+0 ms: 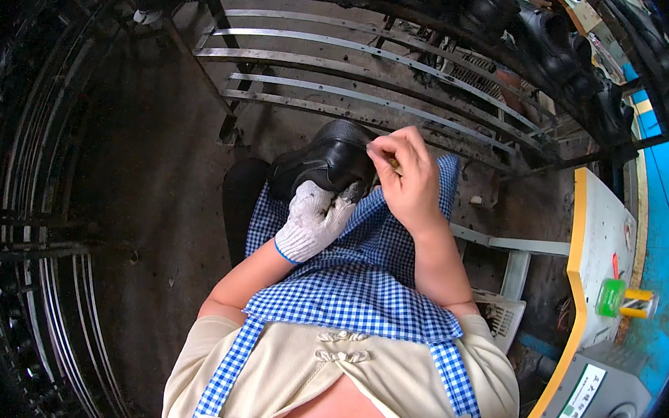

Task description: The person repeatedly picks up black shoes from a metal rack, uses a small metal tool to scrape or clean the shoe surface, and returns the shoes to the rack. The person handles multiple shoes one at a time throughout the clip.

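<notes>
A black leather shoe (319,160) is held over my lap, its textured sole edge facing away from me. My left hand (316,215), in a white knitted glove with dark smudges, grips the shoe's opening from the near side. Bare and pinched, my right hand (405,171) is at the right end of the shoe, fingertips at its edge. Something small and yellowish shows between those fingers, too little of it to name. Beneath both hands lies my blue checked apron (351,290).
Metal racks (307,63) run across the far side, with black shoes (545,32) along the top. More rails (62,320) stand at the left. To the right, a yellow-edged table (579,230) carries a green container (611,298), a yellow-banded container (639,304) and a grey machine (600,399).
</notes>
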Demonstrator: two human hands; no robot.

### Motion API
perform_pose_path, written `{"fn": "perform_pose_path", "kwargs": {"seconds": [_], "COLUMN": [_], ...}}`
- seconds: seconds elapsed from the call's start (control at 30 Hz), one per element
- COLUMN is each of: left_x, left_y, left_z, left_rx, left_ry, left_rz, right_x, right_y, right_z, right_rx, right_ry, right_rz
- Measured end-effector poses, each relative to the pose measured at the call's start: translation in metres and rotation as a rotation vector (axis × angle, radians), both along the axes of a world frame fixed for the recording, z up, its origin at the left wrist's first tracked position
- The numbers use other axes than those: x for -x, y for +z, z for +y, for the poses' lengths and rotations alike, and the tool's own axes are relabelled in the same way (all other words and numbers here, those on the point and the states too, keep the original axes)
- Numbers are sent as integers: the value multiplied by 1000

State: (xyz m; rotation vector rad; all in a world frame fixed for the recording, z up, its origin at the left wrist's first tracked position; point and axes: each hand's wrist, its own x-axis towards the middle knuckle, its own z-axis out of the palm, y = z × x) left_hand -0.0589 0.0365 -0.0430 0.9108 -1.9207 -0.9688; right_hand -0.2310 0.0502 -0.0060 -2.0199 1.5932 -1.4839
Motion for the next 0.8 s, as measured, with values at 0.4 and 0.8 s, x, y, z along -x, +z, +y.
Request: {"fn": "perform_pose_path", "kwargs": {"seconds": [0.4, 0.8], "left_x": [-12, -23], "left_y": [17, 33], "left_z": [-10, -12], "left_rx": [-573, 345], "left_ry": [-128, -326], "left_rz": [446, -440], "right_x": [21, 42], "right_y": [-15, -92], "right_z": [16, 19], "right_rx": [-223, -882], "right_ry": [163, 343], "right_rz": [-685, -922]}}
